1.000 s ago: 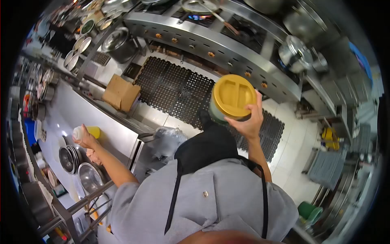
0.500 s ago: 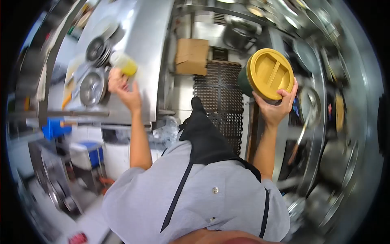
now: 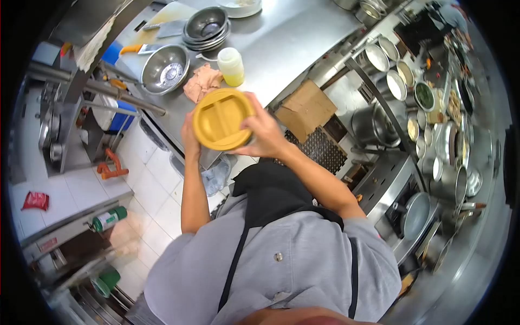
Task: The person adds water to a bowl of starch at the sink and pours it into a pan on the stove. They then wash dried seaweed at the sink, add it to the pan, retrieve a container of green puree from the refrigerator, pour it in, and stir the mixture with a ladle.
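Note:
Both my hands are on a round container with a yellow lid (image 3: 223,120), which has a bar across its recessed top. My left hand (image 3: 190,138) presses along its left side, fingers mostly hidden. My right hand (image 3: 264,129) grips the right side, with fingers over the rim. The lid faces up at me and hides the container's body. Just beyond it on the steel counter lie a crumpled pinkish cloth (image 3: 202,81) and an upright squeeze bottle (image 3: 231,67) with yellow liquid.
A steel bowl (image 3: 166,69), stacked bowls (image 3: 206,24) and an orange-handled knife (image 3: 145,49) are on the counter (image 3: 287,40). A cardboard box (image 3: 306,105) sits to the right. Pans (image 3: 416,215) and pots fill the right-hand cooking line. A co-worker (image 3: 452,19) is at the far right.
The container has come from my right side across to the counter. My left hand has left the cloth and joined my right on the container. My view has turned left.

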A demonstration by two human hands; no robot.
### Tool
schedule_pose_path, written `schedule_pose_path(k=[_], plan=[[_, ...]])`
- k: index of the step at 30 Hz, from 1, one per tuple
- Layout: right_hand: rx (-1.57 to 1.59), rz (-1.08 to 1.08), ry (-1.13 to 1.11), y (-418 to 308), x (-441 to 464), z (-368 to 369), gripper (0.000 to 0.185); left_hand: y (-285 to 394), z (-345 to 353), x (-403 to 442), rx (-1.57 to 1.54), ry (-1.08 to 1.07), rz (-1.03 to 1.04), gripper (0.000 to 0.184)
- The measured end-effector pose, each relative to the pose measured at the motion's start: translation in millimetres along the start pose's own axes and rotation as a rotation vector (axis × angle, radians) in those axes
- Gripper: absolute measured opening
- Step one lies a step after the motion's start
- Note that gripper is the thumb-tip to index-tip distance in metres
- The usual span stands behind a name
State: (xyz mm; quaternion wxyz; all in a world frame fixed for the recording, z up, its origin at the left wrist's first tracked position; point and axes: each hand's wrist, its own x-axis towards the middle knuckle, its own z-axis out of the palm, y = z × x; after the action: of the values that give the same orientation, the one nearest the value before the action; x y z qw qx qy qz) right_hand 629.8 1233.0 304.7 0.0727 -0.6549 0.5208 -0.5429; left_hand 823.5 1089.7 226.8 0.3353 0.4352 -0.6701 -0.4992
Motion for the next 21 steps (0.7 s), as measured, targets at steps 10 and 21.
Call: schedule_pose_path(k=[10, 21], plan=[[-0.521, -0.028, -0.537, -38, 77, 113, 0.049, -37, -63, -9, -1.119, 0.257, -0.262, 0.055], [-0.49, -0.328, -0.693, 4, 103, 120, 0.022, -56, -50, 65, -1.301, -0.237, -0.399, 0.041]])
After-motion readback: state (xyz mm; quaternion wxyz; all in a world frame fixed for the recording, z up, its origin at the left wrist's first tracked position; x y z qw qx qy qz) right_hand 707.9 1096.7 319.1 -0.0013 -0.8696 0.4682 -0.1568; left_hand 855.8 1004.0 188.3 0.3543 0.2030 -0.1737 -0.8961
